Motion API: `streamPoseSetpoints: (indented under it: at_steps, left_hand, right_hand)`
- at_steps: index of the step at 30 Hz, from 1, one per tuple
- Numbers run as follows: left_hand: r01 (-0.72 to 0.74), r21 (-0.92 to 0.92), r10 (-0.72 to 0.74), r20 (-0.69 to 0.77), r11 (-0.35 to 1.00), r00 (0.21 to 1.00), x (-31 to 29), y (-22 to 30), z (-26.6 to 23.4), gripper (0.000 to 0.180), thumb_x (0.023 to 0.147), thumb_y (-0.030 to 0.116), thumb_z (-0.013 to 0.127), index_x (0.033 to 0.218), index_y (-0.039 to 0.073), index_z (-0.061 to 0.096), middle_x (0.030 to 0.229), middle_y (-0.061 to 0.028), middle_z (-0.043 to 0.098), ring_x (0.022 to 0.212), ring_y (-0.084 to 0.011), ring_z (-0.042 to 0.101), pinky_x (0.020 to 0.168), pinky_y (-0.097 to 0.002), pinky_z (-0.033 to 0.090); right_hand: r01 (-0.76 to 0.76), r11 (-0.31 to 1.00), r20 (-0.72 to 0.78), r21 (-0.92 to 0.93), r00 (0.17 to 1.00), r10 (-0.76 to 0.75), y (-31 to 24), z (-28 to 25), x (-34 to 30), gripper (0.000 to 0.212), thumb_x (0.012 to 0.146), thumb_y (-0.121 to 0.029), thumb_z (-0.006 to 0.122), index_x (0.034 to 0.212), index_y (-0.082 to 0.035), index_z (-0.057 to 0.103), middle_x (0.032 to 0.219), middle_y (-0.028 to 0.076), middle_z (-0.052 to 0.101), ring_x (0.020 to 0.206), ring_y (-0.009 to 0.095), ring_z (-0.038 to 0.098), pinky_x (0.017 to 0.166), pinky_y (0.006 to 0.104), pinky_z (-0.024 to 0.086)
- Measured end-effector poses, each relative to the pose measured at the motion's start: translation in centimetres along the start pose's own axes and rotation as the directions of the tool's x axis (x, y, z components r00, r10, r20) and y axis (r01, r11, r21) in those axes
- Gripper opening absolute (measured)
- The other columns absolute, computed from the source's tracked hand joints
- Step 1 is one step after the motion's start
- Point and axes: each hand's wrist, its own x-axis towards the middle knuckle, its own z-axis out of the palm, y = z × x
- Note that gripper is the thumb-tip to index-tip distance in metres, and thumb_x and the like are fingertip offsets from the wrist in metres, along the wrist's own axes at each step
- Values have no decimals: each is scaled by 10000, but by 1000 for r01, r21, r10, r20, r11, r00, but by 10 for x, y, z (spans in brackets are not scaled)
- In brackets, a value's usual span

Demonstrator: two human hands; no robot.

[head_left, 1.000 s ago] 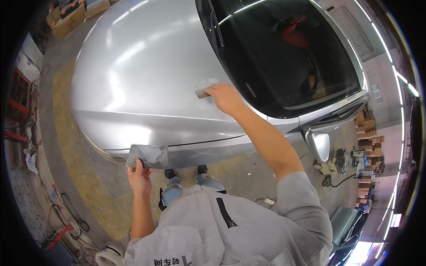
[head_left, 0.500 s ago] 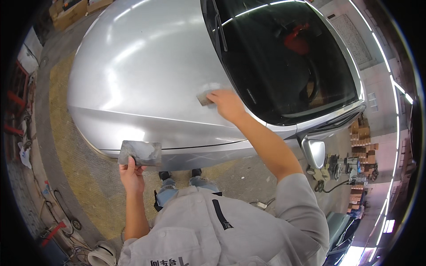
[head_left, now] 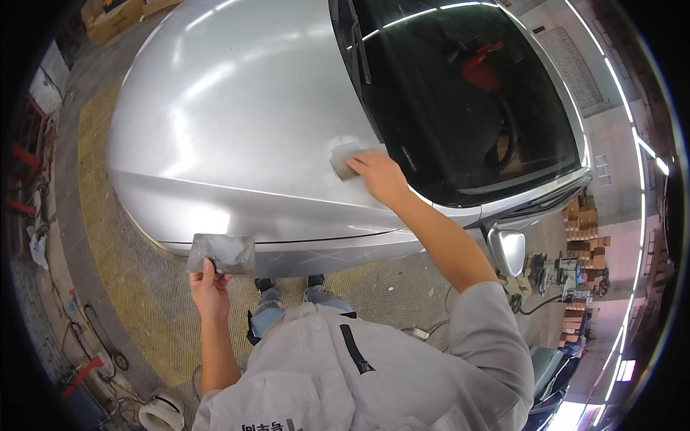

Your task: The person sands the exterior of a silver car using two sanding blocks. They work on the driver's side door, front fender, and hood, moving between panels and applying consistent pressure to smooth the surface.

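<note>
The right hand pressed a small grey pad flat against the silver car bonnet, just beside the dark windscreen and its wiper. The left hand, fingers closed, gripped a smeared flat board in front of the bonnet's front edge. A side mirror stood near the right elbow.

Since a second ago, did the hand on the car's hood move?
Yes. The right hand with its small spreader has slid up the silver hood, closer to the windshield and its wiper.
</note>
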Motion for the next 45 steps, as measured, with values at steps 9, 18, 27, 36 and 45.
streamPoseSetpoints:
  at_steps: [9,18,27,36,45]
  left_hand:
    - [-1,-21,1,-30,1000,1000,0,-3,0,146,901,169,564,999,68,527,866,-32,607,668,-106,597,537,-249,538]
    - [13,-40,-13,-13,999,1000,0,-3,6,155,899,168,564,1014,69,531,879,-32,614,682,-110,607,548,-252,553]
    - [-5,-26,4,-49,1000,999,-8,2,3,159,901,170,560,1012,59,538,865,-32,614,677,-110,612,563,-256,565]
    - [2,-45,-2,-10,999,1000,-8,0,5,166,894,171,572,1011,58,540,889,-41,626,697,-115,624,562,-254,566]
    - [7,-19,-8,-38,1000,999,-10,-2,-5,183,887,189,584,1022,73,544,892,-31,624,689,-101,617,546,-241,563]
  right_hand:
    - [84,996,-3,-8,996,-84,29,-6,18,304,753,-11,508,1034,-84,594,1010,75,621,953,275,577,820,366,461]
    - [44,999,77,-12,996,-43,2,-15,-43,396,706,23,533,1078,-88,608,1079,70,606,1000,248,575,856,348,469]
    - [24,1000,25,-4,999,-24,19,5,32,383,723,35,520,1078,-85,599,1086,74,607,1016,269,566,857,357,468]
    - [108,994,91,-13,990,-106,-7,-6,-31,340,749,-5,517,1075,-78,580,1072,80,591,1010,273,554,861,370,442]
    - [32,999,43,0,999,-32,19,17,30,346,746,0,516,1078,-78,577,1045,79,591,1003,262,550,868,366,436]
